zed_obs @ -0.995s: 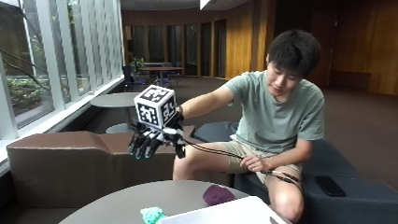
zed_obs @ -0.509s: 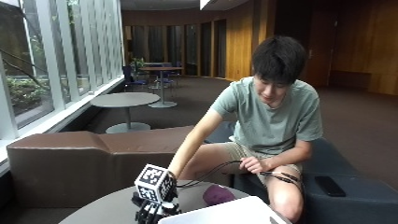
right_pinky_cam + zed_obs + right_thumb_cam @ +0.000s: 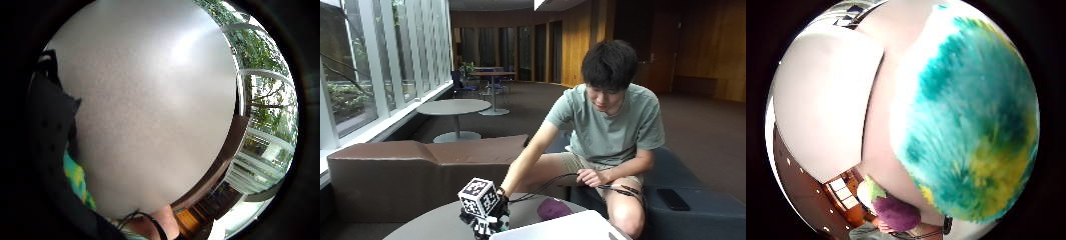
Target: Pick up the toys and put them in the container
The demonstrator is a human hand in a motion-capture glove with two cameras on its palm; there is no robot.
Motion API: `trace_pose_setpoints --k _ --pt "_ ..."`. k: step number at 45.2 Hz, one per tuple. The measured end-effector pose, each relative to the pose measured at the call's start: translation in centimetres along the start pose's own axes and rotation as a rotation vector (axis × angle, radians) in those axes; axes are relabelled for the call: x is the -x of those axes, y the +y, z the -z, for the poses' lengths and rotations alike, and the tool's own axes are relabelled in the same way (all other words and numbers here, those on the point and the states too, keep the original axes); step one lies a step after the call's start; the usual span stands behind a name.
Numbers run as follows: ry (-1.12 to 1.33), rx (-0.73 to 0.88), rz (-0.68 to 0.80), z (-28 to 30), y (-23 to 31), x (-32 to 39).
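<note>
Now that the gloved right hand (image 3: 483,225) has dropped from the air onto the round table (image 3: 433,227), the teal-and-yellow plush toy (image 3: 971,125) fills its palm view; whether the fingers have closed I cannot tell. The purple toy (image 3: 553,208) lies right of it, just behind the white container (image 3: 553,230), so the first pickup looks imminent.

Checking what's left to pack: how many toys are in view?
2. A teal-and-yellow fuzzy toy lies on the table under the gloved right hand; a purple toy sits beside the white container. Others may be hidden.
</note>
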State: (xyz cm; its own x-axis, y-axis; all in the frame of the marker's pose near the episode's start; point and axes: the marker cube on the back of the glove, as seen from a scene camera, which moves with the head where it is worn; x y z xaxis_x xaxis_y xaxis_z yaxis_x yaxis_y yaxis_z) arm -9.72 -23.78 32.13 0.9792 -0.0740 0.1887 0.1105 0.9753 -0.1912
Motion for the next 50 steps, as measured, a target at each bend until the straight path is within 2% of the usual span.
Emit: trace_pose_setpoints --k 10,21,34,41,50 --pt "-0.011 0.081 0.021 4.3 2.9 0.4" --pt "0.009 -0.05 0.045 14.4 6.6 2.4" --pt "0.088 -0.229 0.088 27.3 9.9 8.4" --pt "0.133 -0.303 0.121 31.9 11.0 12.7" --pt "0.184 -0.335 0.167 34.0 10.9 17.8"
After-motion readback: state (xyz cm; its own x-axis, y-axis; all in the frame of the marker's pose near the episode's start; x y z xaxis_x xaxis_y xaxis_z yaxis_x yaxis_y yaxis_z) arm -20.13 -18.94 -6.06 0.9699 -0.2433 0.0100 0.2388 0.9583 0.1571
